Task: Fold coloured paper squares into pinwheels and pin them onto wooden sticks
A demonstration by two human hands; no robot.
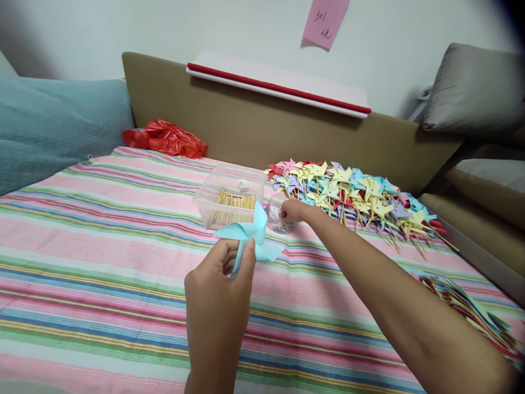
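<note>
A light blue paper pinwheel [258, 232] is pinched at its middle between the thumb and fingers of my left hand [223, 268], its blades folded in and no stick visible on it. My right hand [292, 210] reaches forward to a small clear plastic tub [274, 221] with small shiny metal pieces at its bottom. Its fingers are curled together at the tub's mouth, and their tips are hidden. Left of the tub, behind the pinwheel, stands a clear plastic box [205, 200] holding many short wooden sticks [235, 208].
A heap of finished paper pinwheels [340, 186] on sticks lies at the back right. Colored paper strips [471, 306] lie at the right. A red plastic bag [170, 138] rests by the headboard [164, 87], and a blue cushion [57, 126] is at the left. Striped cloth [102, 284] covers the bed.
</note>
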